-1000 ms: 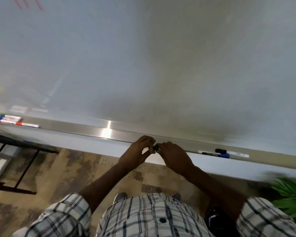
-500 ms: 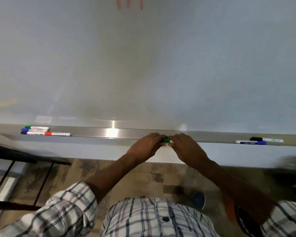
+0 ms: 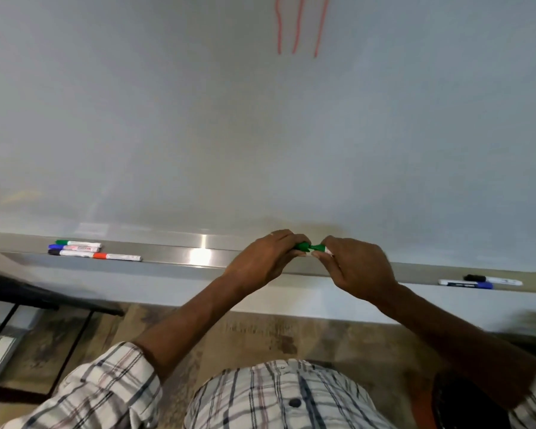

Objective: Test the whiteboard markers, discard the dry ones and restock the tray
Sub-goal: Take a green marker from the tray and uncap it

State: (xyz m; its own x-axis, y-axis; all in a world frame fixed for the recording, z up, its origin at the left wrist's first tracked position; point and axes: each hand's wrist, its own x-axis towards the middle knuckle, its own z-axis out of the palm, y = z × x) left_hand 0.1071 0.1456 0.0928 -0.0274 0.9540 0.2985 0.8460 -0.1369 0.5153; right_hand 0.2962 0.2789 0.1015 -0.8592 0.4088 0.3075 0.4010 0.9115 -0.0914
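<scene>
The whiteboard (image 3: 198,119) fills the far scene. More of it shows than half a second ago, because the view has tipped upward. Three red strokes (image 3: 297,26) near the top edge, then only stubs, now run long. Along the board's foot runs the metal tray (image 3: 198,257).

Over the tray's middle the two hands are close together as before, raised slightly against the board. The left hand (image 3: 263,261) curls its fingers round the green end of the green marker (image 3: 310,247). The right hand (image 3: 358,267) pinches the white barrel end between thumb and fingertips. More green shows between the hands than before, with a notch in it; the cap may be parting from the barrel, though blur leaves that unsure.

At the tray's left end lie four markers (image 3: 90,250), and at its right end two markers (image 3: 477,281), all unmoved on the tray.
</scene>
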